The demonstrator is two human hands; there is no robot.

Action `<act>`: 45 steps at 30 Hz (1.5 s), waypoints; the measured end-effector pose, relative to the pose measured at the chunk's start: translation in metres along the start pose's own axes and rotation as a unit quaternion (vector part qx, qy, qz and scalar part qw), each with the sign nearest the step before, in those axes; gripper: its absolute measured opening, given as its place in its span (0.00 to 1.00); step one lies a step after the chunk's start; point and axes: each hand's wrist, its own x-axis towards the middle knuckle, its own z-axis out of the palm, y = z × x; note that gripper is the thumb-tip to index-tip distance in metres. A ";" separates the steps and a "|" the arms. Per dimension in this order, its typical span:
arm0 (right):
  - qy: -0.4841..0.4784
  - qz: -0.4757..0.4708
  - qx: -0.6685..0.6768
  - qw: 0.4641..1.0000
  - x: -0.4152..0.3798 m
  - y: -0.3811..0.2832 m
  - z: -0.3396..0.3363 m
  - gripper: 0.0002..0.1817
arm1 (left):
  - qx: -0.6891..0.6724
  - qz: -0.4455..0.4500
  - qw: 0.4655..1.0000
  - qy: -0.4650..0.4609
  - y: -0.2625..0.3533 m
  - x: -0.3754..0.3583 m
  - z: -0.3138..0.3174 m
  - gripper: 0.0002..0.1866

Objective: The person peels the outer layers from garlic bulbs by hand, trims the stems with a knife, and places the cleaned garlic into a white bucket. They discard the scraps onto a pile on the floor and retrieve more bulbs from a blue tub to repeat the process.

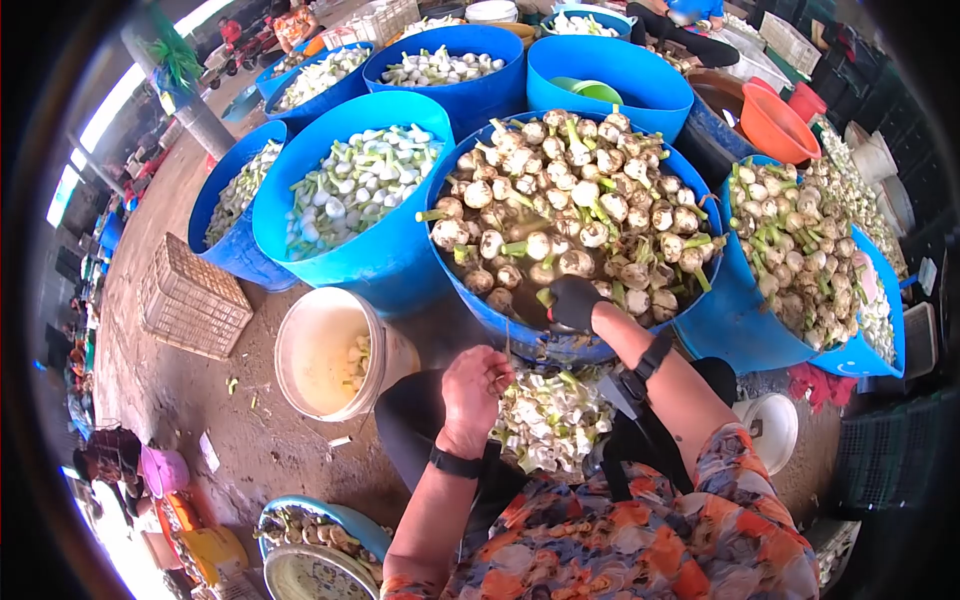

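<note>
A large blue tub [470, 312] stands before me, filled with unpeeled garlic bulbs [540, 245] with cut green stalks in murky water. My right hand [574, 303], in a dark glove, is closed at the tub's near rim; a short green stalk [545, 297] sticks out beside its fingers, the bulb itself mostly hidden. Just outside the rim, my bare left hand [474, 390] has its fingers curled together. A thin, blade-like tool [507, 338] points up from them. Pale peelings and trimmings [553, 420] lie heaped in my lap, below both hands.
A white bucket [290, 365] with a few garlic bulbs stands at left, near a wicker basket [195, 300]. A blue tub of peeled garlic [365, 190] is behind it. More bulbs fill a tub at right [795, 250]. A metal basin [315, 575] sits at lower left.
</note>
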 end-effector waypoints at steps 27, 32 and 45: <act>0.093 -0.149 0.429 0.886 -0.124 -0.028 0.030 0.09 | 0.230 0.199 0.951 -0.060 -0.055 -0.040 0.023 0.29; 0.044 -0.176 0.477 0.860 -0.129 -0.015 0.030 0.15 | 0.133 0.153 0.974 -0.106 -0.054 -0.037 0.015 0.24; 0.097 -0.179 0.435 0.877 -0.141 -0.008 0.043 0.15 | -0.008 -0.161 0.976 -0.144 -0.051 -0.022 0.011 0.33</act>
